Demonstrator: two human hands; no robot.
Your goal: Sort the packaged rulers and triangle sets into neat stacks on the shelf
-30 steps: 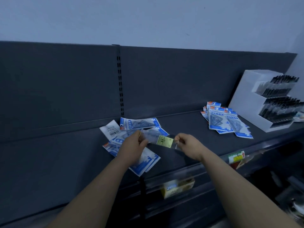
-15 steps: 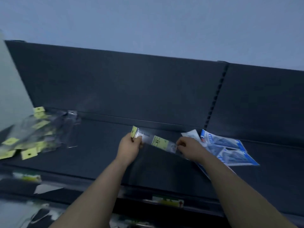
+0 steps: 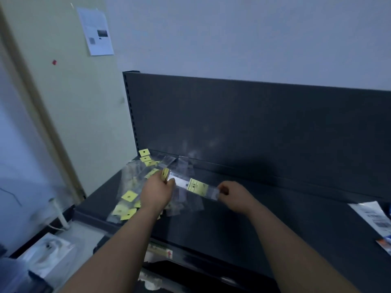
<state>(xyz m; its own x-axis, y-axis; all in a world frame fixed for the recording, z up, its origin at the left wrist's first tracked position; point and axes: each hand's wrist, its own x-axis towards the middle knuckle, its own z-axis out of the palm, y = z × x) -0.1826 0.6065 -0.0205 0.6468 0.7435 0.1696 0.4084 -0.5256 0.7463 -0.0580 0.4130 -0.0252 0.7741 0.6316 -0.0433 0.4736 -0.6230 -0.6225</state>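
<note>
A clear packaged ruler [image 3: 195, 186] with a yellow label is stretched between both hands just above the dark shelf [image 3: 243, 225]. My left hand [image 3: 157, 192] pinches its yellow-tagged end, and my right hand [image 3: 234, 195] pinches the opposite clear end. Under and left of my left hand lies a loose pile of clear ruler packages with yellow tags [image 3: 135, 187], spread over the shelf's left end. At the far right edge of the view, blue-and-white triangle set packages [image 3: 376, 218] lie on the shelf, mostly cut off.
A dark back panel [image 3: 254, 127] rises behind the shelf. A pale wall with a pinned paper sheet [image 3: 96, 31] stands at the left. A price tag [image 3: 163, 251] hangs on the shelf's front rail. A white box [image 3: 46, 254] sits low left.
Both hands carried the ruler package leftwards along the shelf, from beside the triangle sets to above the yellow-tagged ruler pile. The view swung left with them.
</note>
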